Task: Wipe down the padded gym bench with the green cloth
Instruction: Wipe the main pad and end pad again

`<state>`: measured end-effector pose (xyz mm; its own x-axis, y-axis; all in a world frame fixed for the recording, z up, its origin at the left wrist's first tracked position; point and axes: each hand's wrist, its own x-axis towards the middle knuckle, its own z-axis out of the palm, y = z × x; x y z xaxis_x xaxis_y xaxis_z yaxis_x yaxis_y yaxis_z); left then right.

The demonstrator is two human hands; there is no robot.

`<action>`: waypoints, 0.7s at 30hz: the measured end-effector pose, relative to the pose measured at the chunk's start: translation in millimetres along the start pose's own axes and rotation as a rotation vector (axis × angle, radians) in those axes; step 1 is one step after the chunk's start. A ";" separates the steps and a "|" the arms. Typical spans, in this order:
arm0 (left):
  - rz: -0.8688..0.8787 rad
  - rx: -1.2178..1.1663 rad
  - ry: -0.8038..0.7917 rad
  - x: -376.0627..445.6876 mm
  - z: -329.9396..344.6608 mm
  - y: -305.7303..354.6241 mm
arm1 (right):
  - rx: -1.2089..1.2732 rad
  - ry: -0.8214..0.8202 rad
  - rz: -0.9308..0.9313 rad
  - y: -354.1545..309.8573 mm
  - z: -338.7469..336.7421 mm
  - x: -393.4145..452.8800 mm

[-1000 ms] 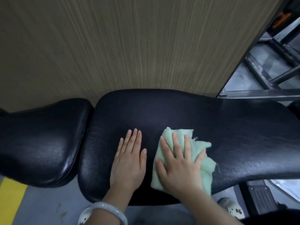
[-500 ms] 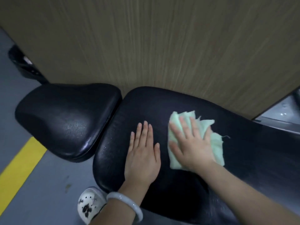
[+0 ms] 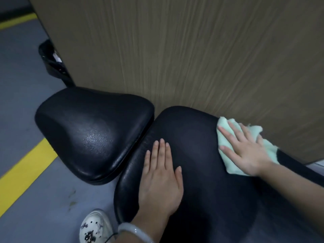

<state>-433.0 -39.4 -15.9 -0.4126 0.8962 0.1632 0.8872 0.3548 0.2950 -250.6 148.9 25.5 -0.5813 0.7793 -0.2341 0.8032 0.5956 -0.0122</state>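
Pressing green cloth (image 3: 228, 137) flat, right hand (image 3: 245, 151), bench (image 3: 201, 155) running left-right

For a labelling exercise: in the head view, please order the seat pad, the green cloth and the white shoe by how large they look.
1. Seat pad, clearly the largest.
2. Green cloth and white shoe look alike: a hand covers much of the cloth, the frame edge cuts the shoe, so I do not rank them.

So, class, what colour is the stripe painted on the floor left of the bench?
Yellow: the stripe runs across grey floor, clearest in the head view.
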 end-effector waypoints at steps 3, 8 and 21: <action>-0.012 -0.007 0.000 2.7 1.3 0.9 | -0.041 0.001 -0.155 -29.1 -7.6 31.2; -0.008 0.001 -0.013 4.4 -0.3 1.1 | -0.125 0.016 -0.427 -55.5 3.9 -9.0; -0.028 -0.085 0.010 4.1 2.7 1.9 | -0.063 0.058 -0.273 -14.5 -3.6 12.4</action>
<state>-432.4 -34.4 -17.1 -0.4391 0.8836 0.1627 0.8549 0.3552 0.3781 -270.0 150.6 26.2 -0.7832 0.5968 -0.1744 0.6069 0.7947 -0.0062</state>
